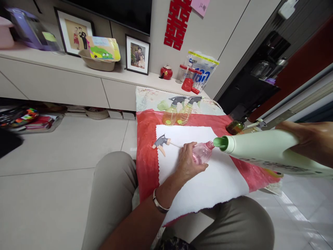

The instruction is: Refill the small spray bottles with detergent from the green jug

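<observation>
My left hand is closed around a clear pink spray bottle with its top off, its neck tilted toward the right. My right hand grips a large pale green jug by its handle and holds it nearly level. The jug's green spout is right at the pink bottle's mouth; whether liquid is running I cannot tell. A grey and peach spray trigger head lies on the white cloth, left of my left hand. Behind stand two yellowish spray bottles with grey triggers.
A red plastic sheet covers the table under the cloth. Dark and amber bottles stand at the right edge. On the cabinet ledge behind are a red pot, lidded jars, framed photos and a basket.
</observation>
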Available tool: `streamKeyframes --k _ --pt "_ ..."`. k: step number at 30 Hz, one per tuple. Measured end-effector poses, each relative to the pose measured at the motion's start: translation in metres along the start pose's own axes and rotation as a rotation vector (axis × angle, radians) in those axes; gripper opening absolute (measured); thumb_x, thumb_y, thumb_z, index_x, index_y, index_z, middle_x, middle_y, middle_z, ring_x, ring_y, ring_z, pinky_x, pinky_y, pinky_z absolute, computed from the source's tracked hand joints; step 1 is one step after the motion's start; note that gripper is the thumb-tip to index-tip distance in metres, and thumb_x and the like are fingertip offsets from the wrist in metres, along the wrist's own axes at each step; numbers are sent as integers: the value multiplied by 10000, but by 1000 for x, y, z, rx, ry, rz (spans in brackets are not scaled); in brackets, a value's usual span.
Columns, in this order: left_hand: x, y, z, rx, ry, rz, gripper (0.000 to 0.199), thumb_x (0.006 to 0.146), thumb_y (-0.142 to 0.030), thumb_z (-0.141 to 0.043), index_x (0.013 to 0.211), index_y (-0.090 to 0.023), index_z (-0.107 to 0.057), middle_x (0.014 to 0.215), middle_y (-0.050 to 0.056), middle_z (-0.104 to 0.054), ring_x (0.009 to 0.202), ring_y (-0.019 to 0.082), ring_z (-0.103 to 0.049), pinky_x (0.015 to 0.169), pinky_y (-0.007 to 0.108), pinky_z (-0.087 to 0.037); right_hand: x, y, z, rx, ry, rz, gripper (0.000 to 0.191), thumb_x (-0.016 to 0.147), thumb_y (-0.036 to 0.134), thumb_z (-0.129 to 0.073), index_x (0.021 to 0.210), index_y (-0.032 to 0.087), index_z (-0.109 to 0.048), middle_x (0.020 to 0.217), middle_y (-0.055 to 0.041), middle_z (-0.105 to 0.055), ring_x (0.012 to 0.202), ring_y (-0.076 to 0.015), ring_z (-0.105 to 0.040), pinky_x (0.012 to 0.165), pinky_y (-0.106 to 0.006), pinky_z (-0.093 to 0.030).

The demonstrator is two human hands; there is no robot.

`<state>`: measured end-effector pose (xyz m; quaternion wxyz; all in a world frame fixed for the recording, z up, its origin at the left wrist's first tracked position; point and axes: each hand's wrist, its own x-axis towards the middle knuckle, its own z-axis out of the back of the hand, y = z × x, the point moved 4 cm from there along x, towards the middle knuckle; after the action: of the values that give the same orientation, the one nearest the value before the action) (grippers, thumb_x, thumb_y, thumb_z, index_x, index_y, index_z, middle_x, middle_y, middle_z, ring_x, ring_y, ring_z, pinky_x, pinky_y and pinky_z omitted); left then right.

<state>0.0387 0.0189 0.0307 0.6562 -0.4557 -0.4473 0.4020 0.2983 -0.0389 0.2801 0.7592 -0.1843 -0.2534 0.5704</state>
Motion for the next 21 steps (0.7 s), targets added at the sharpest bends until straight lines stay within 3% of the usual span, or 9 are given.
streamKeyframes --k 21 --pt "0 0 0 -7 3 -3 840 540 -195 -857 1274 -224 -451 1265 94 -554 1235 330 -514 1102 501 -407 -1 1 2 4 1 15 547 563 511 -559 1095 434 -658 779 28 -677 612 -209 -586 550 -257 -351"
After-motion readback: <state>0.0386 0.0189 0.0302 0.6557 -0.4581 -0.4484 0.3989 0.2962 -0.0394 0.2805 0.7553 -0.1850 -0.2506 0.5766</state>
